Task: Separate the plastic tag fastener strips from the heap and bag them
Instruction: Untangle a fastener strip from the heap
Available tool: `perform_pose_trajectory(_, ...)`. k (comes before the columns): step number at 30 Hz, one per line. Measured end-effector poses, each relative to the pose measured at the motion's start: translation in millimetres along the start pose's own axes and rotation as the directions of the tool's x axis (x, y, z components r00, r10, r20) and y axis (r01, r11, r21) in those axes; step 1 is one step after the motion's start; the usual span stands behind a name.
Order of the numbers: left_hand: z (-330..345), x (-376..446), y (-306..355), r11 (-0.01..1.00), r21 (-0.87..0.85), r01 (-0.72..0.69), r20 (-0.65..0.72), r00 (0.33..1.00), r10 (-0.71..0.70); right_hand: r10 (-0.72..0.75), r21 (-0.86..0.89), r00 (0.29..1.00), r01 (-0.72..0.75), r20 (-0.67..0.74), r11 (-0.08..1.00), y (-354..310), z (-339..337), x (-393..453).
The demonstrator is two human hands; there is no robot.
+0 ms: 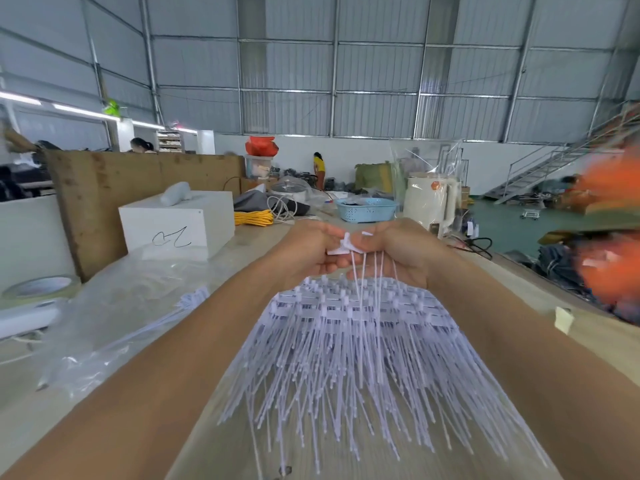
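Note:
A heap of white plastic tag fastener strips (346,344) fans out on the table between my forearms. Both hands are raised above its far end. My left hand (304,251) pinches the white head of a strip (341,247). My right hand (398,251) pinches the same small bunch, whose thin strands (363,271) hang down onto the heap. A clear plastic bag (114,327) lies on the table to the left, with a few strips (188,301) lying on or in it; I cannot tell which.
A white box (180,225) stands at the back left, a tape roll (41,289) at the left edge. Behind the hands are yellow cord (252,217), a blue basket (367,209) and a cream kettle (431,199). The table's right edge drops to the floor.

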State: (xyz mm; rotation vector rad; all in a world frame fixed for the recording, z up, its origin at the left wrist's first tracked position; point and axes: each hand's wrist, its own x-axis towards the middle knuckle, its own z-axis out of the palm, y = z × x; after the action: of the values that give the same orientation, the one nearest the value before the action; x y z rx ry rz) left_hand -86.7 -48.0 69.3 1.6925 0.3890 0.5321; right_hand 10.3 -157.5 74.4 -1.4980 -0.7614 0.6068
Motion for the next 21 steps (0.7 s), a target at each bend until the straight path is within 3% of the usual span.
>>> perform_pose_trajectory(6, -4.8, -2.8, 2.8, 0.994, -0.099, 0.037, -0.040, 0.998, -0.041, -0.082, -0.057, 0.996, 0.081, -0.021, 0.995, 5.7, 11.9, 7.2)
perform_pose_trajectory(13, -3.5, -2.8, 4.4, 0.994, -0.063, 0.090, 0.000, 0.996, -0.091, -0.142, -0.182, 0.989, 0.135, -0.028, 0.974, 14.8, 18.8, 9.2)
perform_pose_trajectory(18, -1.0, -1.7, -2.3, 0.990, -0.099, 0.101, 0.001, 0.995, -0.101, -0.092, -0.006, 0.983, 0.093, -0.158, 0.996, 14.4, 15.6, 11.8)
perform_pose_trajectory(21, 2.9, -2.8, -11.8, 0.997, 0.049, 0.063, 0.016, 0.998, -0.064, -0.033, 0.142, 0.972, 0.067, -0.233, 0.988, 12.6, 11.2, 13.3)
